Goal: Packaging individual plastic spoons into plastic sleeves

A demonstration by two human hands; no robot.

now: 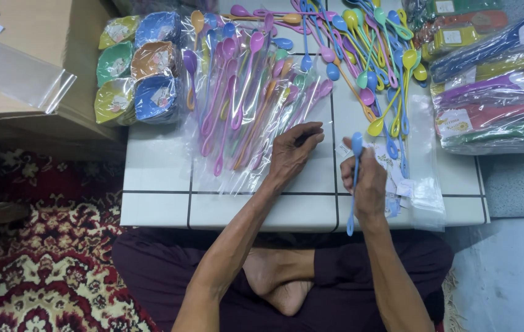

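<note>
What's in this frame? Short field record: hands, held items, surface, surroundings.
left hand: open, flat on clear bags of packed spoons
right hand: shut on blue spoon, bowl end up
surface: low white tiled table
loose spoons: mixed colours, heaped beyond right hand
bagged bowls: table's far left
cardboard box: left of table
floor: patterned red rug

I see a white tiled table [157, 178]. At its far left corner sits a stack of wrapped coloured bowls [139, 64]. Left of the table stands a cardboard box [35, 55]. On its right edge lie bagged flat packs [495, 92]. Below its left side spreads a red patterned carpet [47, 264].
</note>
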